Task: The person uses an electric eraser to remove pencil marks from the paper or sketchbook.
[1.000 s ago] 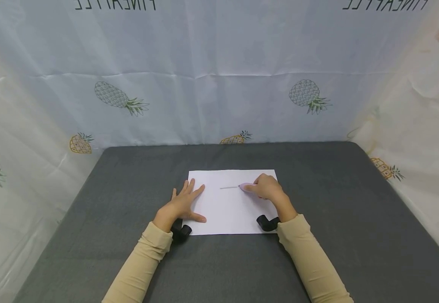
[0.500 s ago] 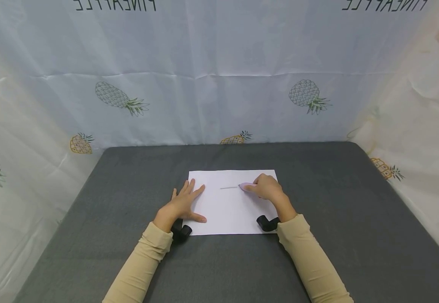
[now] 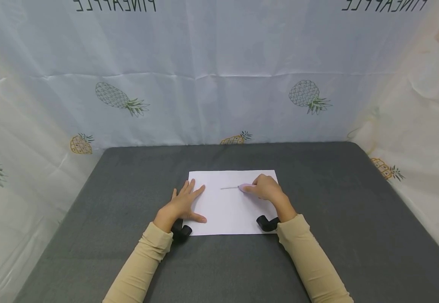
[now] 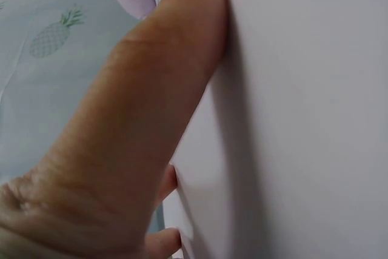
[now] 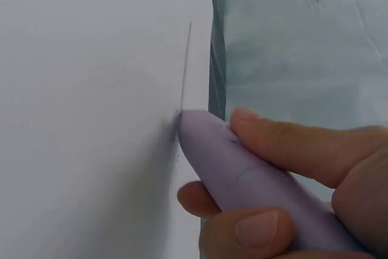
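A: What has moved since the earlier frame?

B: Next to nothing. In the head view the left hand (image 3: pixel 183 205), the right hand (image 3: pixel 266 187) and the white sheet (image 3: pixel 230 214) all look where they were, and the line (image 3: pixel 228 188) reads no longer.

A: Where's the tool?

B: The purple tool (image 3: pixel 246 188) lies just above and right of the head frame's centre, over the sheet. The right wrist view shows its nose at the lower end of the line, around mid-frame; whether it actually presses on the sheet, I can't tell.

A: And the fingers?

B: The right hand's thumb and fingers are wrapped round the tool's body. The left hand's are straight and splayed, left of centre in the head frame, with the thumb and index finger on the sheet.

A: Which step, then?

B: My reading is a pause partway through a stroke. Whether it's drawn or cut, I can't say.

A: What would the next move call for?

B: If the stroke is to run on, I'd say a steady nose, in line with the mark, and firm splayed fingers so the sheet doesn't slide.
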Action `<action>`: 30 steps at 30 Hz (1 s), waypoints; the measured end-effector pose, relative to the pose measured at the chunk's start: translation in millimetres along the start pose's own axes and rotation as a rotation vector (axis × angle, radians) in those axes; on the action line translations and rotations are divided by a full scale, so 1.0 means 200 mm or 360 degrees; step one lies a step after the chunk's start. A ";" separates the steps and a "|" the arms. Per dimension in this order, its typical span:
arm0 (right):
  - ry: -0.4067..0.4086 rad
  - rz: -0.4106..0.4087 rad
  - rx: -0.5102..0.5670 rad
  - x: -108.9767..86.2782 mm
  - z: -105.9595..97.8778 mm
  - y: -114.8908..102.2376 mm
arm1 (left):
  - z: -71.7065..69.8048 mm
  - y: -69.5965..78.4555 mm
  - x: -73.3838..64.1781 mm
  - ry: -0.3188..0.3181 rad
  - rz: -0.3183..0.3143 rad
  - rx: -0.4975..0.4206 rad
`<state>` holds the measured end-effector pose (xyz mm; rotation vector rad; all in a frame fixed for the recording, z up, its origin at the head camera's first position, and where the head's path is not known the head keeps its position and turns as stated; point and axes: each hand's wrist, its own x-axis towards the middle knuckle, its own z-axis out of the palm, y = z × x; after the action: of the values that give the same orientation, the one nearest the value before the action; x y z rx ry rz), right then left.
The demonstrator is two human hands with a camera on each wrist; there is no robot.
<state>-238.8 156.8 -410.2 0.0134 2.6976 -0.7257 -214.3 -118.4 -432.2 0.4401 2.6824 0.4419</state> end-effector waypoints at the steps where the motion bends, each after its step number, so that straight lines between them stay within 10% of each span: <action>1: -0.0023 -0.0001 0.0011 0.00 0.00 0.00 | 0.00 0.00 0.00 0.0000 0.0000 -0.0001; 30: -0.0092 -0.0018 0.0082 0.00 0.00 -0.01 | 0.01 0.00 0.00 -0.0007 -0.0016 -0.0025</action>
<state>-238.4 155.8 -409.1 -0.0098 2.6256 -0.7868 -214.0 -118.7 -433.5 0.4225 2.6738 0.4583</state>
